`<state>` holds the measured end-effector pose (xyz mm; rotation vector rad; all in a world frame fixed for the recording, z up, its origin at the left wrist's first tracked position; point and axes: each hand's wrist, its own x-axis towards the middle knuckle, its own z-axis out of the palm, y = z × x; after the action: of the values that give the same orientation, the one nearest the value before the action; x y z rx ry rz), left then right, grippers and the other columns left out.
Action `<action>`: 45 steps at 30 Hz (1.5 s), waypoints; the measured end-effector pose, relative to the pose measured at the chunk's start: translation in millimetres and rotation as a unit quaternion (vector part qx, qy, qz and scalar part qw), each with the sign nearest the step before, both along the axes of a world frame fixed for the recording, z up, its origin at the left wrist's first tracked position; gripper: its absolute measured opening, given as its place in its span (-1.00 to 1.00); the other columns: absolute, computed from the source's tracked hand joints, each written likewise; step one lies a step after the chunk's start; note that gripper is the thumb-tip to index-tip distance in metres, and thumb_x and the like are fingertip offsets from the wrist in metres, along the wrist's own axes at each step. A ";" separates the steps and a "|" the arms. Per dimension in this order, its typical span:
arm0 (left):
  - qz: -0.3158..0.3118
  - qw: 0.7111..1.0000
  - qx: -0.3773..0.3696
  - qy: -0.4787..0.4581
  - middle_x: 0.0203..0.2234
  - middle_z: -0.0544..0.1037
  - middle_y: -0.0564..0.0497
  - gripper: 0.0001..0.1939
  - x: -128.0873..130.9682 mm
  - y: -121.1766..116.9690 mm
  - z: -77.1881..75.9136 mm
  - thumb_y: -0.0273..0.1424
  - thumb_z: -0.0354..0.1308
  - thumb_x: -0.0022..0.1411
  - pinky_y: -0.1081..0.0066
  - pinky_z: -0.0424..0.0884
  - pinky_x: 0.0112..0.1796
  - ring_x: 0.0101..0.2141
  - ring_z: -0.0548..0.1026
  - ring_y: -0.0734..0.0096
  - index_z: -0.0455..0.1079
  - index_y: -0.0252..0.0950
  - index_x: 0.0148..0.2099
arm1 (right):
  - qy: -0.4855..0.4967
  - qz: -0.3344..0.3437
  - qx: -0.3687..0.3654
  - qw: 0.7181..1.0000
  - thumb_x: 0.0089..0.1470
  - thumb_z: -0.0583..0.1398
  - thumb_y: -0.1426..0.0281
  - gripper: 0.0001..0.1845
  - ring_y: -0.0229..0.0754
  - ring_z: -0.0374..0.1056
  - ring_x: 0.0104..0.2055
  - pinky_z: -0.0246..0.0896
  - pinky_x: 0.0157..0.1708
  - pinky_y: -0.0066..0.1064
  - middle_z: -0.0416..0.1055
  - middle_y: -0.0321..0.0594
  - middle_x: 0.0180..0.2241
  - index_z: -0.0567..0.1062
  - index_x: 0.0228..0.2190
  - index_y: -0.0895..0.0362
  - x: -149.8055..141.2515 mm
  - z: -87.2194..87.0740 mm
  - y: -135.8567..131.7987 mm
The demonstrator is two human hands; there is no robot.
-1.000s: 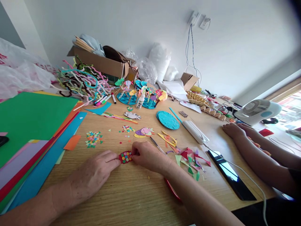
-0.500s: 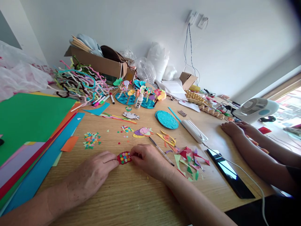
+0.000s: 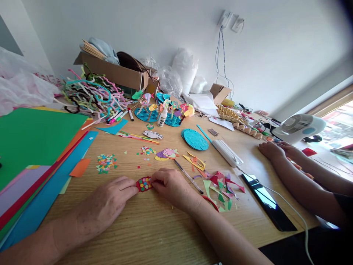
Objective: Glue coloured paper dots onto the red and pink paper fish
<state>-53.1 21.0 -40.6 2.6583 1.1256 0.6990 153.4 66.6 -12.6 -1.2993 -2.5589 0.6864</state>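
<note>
A small red paper piece (image 3: 144, 183) covered with coloured dots lies on the wooden table (image 3: 154, 232) between my hands. My left hand (image 3: 106, 204) lies flat with its fingertips touching the piece's left edge. My right hand (image 3: 171, 186) is curled, with its fingers pinched on the piece's right edge. A pen (image 3: 188, 176) lies just right of my right hand, beside a heap of coloured paper scraps (image 3: 222, 186). A paper fish (image 3: 166, 154) and small piles of confetti (image 3: 106, 162) lie farther back.
Stacked coloured paper sheets (image 3: 35, 147) cover the left. Pipe cleaners (image 3: 92, 95), a cardboard box (image 3: 116, 73), a glue bottle (image 3: 162, 117) and blue discs (image 3: 195, 139) stand behind. Another person's hands (image 3: 278, 151) rest at right near a phone (image 3: 267, 206) and a fan (image 3: 299, 127).
My hands stay on the dotted red piece with only slight shifts. The view has drifted a little, and red scissor handles now show by my right wrist.
</note>
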 end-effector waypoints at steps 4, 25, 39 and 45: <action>-0.002 1.000 0.002 0.018 -0.27 0.53 -0.02 -0.55 0.4 -0.4 3.7 -0.72 -0.17 0.05 0.39 0.44 -0.21 -0.26 0.47 0.34 0.43 -0.26 -0.20 | -0.012 -0.003 -0.006 1.000 0.00 0.14 0.54 -0.81 -0.28 0.34 -0.35 0.13 -0.32 -0.54 0.49 -0.23 -0.40 0.55 -0.38 0.15 -0.6 1.9 -0.1; 0.002 1.000 0.009 0.009 -0.23 0.53 -0.02 -0.52 -0.5 -2.0 1.6 -0.73 -0.20 0.07 0.42 0.43 -0.19 -0.21 0.46 0.34 0.43 -0.24 -0.16 | 0.050 -0.038 -0.027 0.998 -0.03 0.15 0.55 -0.83 -0.31 0.31 -0.41 0.10 -0.39 -0.54 0.48 -0.28 -0.46 0.55 -0.42 0.14 0.6 -1.8 -0.1; 0.003 1.000 0.005 0.030 -0.25 0.53 -0.02 -0.52 -0.5 0.2 3.6 -0.73 -0.20 0.06 0.40 0.44 -0.20 -0.23 0.47 0.34 0.43 -0.25 -0.18 | 0.052 -0.058 -0.054 0.995 -0.05 0.15 0.54 -0.82 -0.33 0.27 -0.46 0.07 -0.44 -0.54 0.47 -0.31 -0.49 0.56 -0.43 0.15 1.4 -2.5 1.6; 0.003 1.000 -0.002 0.029 -0.26 0.54 -0.01 -0.55 0.0 -0.4 7.1 -0.73 -0.16 0.05 0.41 0.44 -0.21 -0.25 0.48 0.35 0.43 -0.25 -0.21 | 0.057 -0.070 -0.052 0.995 -0.05 0.15 0.55 -0.82 -0.33 0.26 -0.47 0.07 -0.45 -0.55 0.46 -0.31 -0.50 0.56 -0.44 0.14 1.2 -2.3 0.9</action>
<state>-53.1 20.6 -33.5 2.6894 1.1481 0.6245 154.6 67.5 -14.8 -1.4118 -2.3442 0.8497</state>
